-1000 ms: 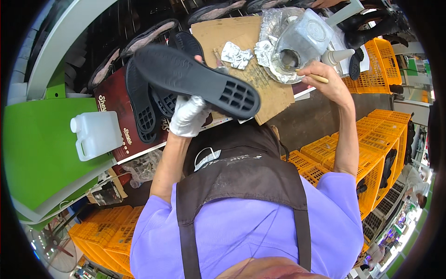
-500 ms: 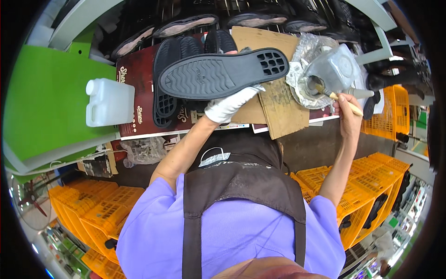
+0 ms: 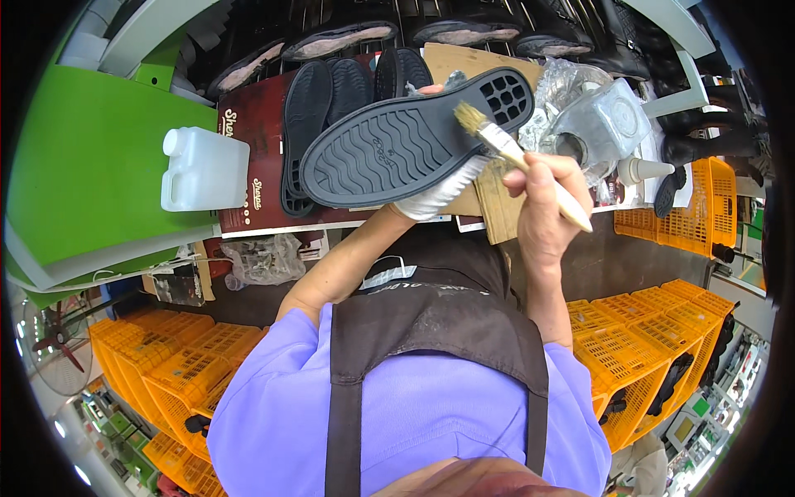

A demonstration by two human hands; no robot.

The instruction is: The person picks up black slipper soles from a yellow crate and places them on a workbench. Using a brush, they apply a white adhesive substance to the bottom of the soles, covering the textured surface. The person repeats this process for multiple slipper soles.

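A black rubber shoe sole [image 3: 389, 153] lies tilted in my gloved left hand [image 3: 443, 192], its ridged, treaded face turned up. The white glove shows under the near edge and a bare fingertip at the far edge; the rest of that hand is hidden below the sole. My bare right hand [image 3: 553, 197] is closed around the pale handle of a paintbrush [image 3: 502, 144]. Its bristles are over the sole, beside the grid of holes at the right end; whether they touch cannot be made out. More black soles [image 3: 308, 93] lie behind on a dark red board.
A clear plastic container [image 3: 611, 118] leans in crumpled wrapping at the right, with a white nozzle-shaped piece [image 3: 642, 170] beside it. Cardboard [image 3: 498, 214] lies under my hands. A white jug [image 3: 217, 172] stands left. Shoes [image 3: 341, 43] line the rack behind; orange crates [image 3: 654, 340] flank me.
My right hand has brought the brush from the container at the right leftward over the sole. The sole has tilted, its left end now nearer me and its right end farther up.
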